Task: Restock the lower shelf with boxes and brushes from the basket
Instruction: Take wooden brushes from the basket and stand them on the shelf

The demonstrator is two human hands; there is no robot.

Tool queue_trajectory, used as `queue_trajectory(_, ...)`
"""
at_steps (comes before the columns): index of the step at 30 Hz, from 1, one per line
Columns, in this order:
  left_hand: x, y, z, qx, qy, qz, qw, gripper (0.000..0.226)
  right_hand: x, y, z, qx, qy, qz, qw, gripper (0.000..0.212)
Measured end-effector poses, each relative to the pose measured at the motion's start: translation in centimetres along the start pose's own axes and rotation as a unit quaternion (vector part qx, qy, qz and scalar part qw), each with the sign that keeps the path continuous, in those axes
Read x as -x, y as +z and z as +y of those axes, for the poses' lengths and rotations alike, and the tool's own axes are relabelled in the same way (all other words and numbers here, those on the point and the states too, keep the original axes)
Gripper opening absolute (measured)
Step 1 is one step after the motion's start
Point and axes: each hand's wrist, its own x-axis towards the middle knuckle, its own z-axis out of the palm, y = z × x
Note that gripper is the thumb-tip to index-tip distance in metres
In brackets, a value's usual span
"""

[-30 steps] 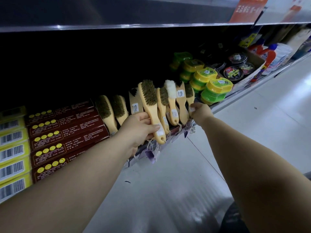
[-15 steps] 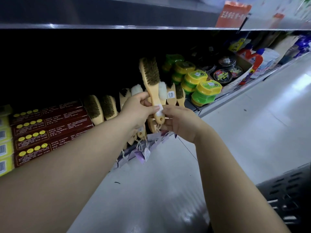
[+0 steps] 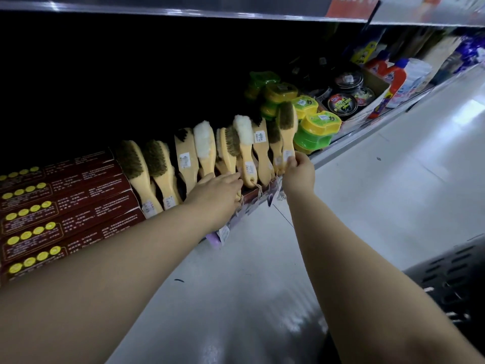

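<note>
Right of centre, at the front edge of the lower shelf (image 3: 349, 143), the right grip (image 3: 299, 172) pinches the bottom end of the held brush (image 3: 287, 130) between thumb and fingertips. That brush stands nearly upright above the grip, head up. It has a pale, smooth wooden handle with a small white sticker and a pad of short dark bristles.

It sits at the right end of the row of brushes (image 3: 189, 158), which lean back side by side. All have the same waisted wooden handles; some heads carry coarse brown bristle, others white fleecy pile.

The left grip (image 3: 217, 190) lies with fingers stretched out over the lower ends of the handles in the middle of the row. Whether it holds one cannot be told.

At the left of the frame, long flat boxes (image 3: 65, 206) of dark red card, each printed with yellow dots, are stacked touching the row. Rounded yellow-and-green plastic cases (image 3: 315, 127) stand just beside the held brush. Round black tins (image 3: 342, 103) and red-and-white bottles (image 3: 396, 82) follow toward the upper right.

Paper tags (image 3: 223, 232) hang from the shelf rail. A black perforated basket (image 3: 451, 285) shows at the lower right, on the glossy pale floor (image 3: 262, 298).
</note>
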Motion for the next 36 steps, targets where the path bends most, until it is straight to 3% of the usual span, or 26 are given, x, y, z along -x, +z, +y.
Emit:
queue_trajectory(8, 0.7, 1.4, -0.4, -0.149, -0.042, -0.078, 0.985, 0.072, -2.5, 0.2, 0.5, 0.157, -0.012, -0.125, 0.980, 0.030)
queue_trajectory(15, -0.1, 0.9, 0.3, -0.144, -0.047, -0.090, 0.984, 0.071, -1.6, 0.6, 0.3, 0.214, -0.014, -0.092, 0.972, 0.035)
queue_trajectory(18, 0.1, 0.6, 0.0, -0.082, -0.037, -0.043, 0.995, 0.070, 1.3, 1.1, -0.7, 0.169, -0.091, -0.024, 0.981, 0.032)
queue_trajectory(21, 1.5, 0.6, -1.3, -0.016, -0.044, 0.038, 0.998, 0.070, 4.3, 2.2, -1.5, 0.147, -0.161, -0.095, 0.971, 0.020)
queue_trajectory(24, 3.4, 0.7, -2.8, 0.008, -0.066, 0.102, 0.992, 0.068, 5.3, 3.4, -2.3, 0.213, -0.114, -0.179, 0.954, 0.035)
queue_trajectory(27, 4.7, 0.5, -3.4, 0.019, -0.071, 0.103, 0.992, 0.064, 5.3, 4.5, -3.1, 0.224, -0.063, -0.200, 0.952, 0.035)
queue_trajectory(32, 3.9, 0.1, -2.7, 0.001, -0.049, 0.049, 0.998, 0.056, 5.5, 5.3, -4.2, 0.194, -0.030, -0.177, 0.964, 0.035)
queue_trajectory(36, 3.6, 0.3, -2.5, -0.004, -0.057, 0.023, 0.998, 0.061, 5.4, 5.2, -4.2, 0.138, -0.071, -0.111, 0.982, 0.018)
